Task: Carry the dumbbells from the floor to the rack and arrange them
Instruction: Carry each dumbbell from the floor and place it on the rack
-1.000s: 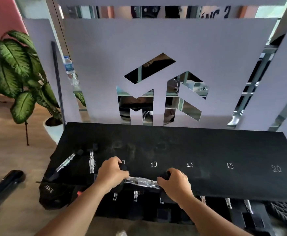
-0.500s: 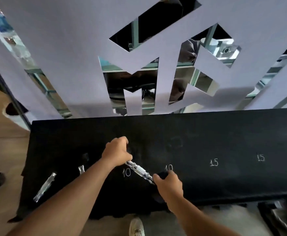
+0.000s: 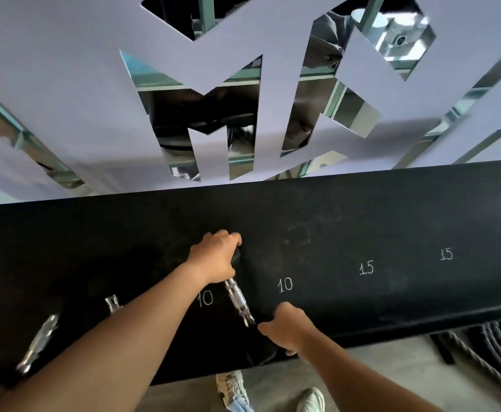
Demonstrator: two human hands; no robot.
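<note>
A dumbbell [image 3: 239, 301] lies on the black rack [image 3: 362, 221] between the two chalked "10" marks, its chrome handle running from far-left to near-right. The left hand [image 3: 215, 257] has its grip clenched over the far head; the right hand [image 3: 285, 330] grasps the near head at the rack's front edge. Two more chrome handles [image 3: 39, 341] lie to the left. To the right, by the "15" marks, the surface is bare.

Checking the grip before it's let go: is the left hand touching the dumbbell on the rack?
Touching. The head view shows the left hand closed over the far end of the dumbbell.
</note>
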